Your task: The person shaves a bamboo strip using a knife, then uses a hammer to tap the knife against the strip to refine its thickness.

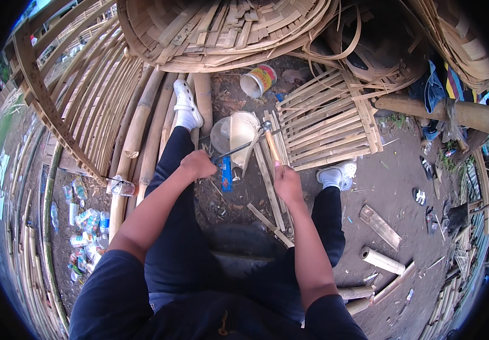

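My left hand [199, 164] is closed round the near end of a long dark blade [234, 151], which looks like a knife and slants away to the right. In my right hand [287, 183] is a hammer [272, 146], gripped by its wooden handle, its metal head pointing away from me near the blade's far part. Whether the head touches the blade I cannot tell. Beneath the blade lies a pale, cream-coloured piece [243, 131] beside a grey round object. A blue packet [227, 174] is on the ground next to my left hand. Bamboo strips [268, 184] lie below the hammer.
A slatted bamboo panel [326, 122] lies to the right by my foot. Large woven baskets [227, 28] and a paint-type bucket [258, 81] are ahead. Bamboo poles [134, 136] and a slatted frame [80, 85] stand left, with plastic bottles [90, 221]. Bamboo offcuts [381, 260] lie right.
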Tool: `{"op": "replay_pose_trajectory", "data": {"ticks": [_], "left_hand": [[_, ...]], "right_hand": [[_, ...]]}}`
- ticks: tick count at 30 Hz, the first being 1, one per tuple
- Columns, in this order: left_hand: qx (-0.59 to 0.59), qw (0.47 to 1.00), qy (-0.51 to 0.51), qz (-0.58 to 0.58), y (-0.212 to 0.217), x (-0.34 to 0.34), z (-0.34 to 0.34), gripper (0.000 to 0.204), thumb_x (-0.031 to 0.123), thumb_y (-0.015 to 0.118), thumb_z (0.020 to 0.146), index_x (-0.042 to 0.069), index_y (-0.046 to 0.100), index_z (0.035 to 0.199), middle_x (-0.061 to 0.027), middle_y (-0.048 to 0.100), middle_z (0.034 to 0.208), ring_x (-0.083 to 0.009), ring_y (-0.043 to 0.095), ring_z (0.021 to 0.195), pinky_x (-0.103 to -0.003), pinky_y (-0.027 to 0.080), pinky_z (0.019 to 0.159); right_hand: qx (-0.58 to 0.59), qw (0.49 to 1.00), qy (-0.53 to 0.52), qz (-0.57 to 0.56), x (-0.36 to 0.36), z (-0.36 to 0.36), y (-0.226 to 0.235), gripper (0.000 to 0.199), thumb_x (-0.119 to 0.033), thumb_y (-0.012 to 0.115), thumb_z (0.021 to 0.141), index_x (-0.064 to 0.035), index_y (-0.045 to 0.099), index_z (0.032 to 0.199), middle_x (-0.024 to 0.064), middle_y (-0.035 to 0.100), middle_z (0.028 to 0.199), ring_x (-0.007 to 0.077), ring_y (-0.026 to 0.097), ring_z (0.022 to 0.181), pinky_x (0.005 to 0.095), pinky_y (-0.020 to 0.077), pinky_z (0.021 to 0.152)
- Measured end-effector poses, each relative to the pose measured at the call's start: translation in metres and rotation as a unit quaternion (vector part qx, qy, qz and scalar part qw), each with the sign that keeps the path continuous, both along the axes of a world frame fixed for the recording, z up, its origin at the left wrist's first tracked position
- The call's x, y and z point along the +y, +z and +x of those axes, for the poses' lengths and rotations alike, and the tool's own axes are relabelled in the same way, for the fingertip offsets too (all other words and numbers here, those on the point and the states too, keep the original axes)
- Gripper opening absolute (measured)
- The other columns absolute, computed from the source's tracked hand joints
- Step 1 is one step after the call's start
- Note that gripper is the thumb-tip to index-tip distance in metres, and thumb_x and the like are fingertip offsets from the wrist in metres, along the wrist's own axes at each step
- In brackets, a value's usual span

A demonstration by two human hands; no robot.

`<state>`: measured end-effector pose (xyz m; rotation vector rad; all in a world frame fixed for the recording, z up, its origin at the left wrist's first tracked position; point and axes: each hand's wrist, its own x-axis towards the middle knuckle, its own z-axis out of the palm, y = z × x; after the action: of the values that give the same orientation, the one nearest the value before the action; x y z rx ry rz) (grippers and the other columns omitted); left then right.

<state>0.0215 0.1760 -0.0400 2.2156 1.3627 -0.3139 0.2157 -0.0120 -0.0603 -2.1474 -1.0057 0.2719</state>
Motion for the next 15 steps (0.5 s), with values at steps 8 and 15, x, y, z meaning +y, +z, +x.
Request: {"op": "replay_pose_trajectory", "data": {"ticks": [8,15], "left_hand": [[0.023,0.999,-0.024,0.011,0.004,0.013,-0.003,0.043,0.021,0.055,0.073,-0.006,0.066,0.104,-0.0265,0.064,0.109,-0.0358,0.062,0.108,-0.041,0.049,0.093],[0.021,0.999,-0.033,0.014,0.015,0.009,-0.002,0.046,0.021,0.056,0.073,-0.006,0.062,0.109,-0.0245,0.063,0.112,-0.0341,0.062,0.108,-0.039,0.05,0.093]], "right_hand": [[-0.019,0.982,-0.028,0.187,0.003,-0.017,0.064,0.039,-0.027,0.046,0.099,0.0044,0.053,0.076,0.0216,0.051,0.056,0.0384,0.05,0.05,0.0425,0.0415,0.051],[-0.025,0.997,-0.019,0.069,-0.001,0.005,0.001,0.044,-0.029,0.048,0.098,0.0031,0.052,0.068,0.0215,0.05,0.055,0.0358,0.048,0.048,0.0425,0.0398,0.051]]}}
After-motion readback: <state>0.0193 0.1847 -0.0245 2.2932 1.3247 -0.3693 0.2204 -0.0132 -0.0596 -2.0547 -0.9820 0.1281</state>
